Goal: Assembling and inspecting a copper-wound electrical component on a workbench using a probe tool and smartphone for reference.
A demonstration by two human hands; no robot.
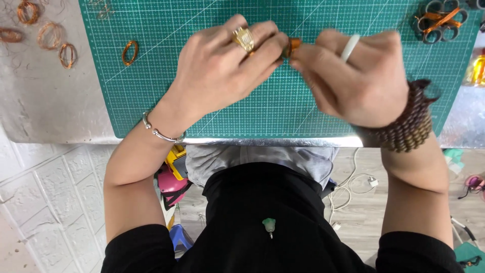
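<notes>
Green cutting mat [212,114] with a white grid, spread on a silvery tabletop [45,101]. Single copper wire ring [130,52] on the mat's left part. Four more copper wire coils [49,35] on the bare tabletop, far left. Scissors with orange handles [440,21] at the mat's top right corner. White cable [353,184] on the wooden floor below.
</notes>
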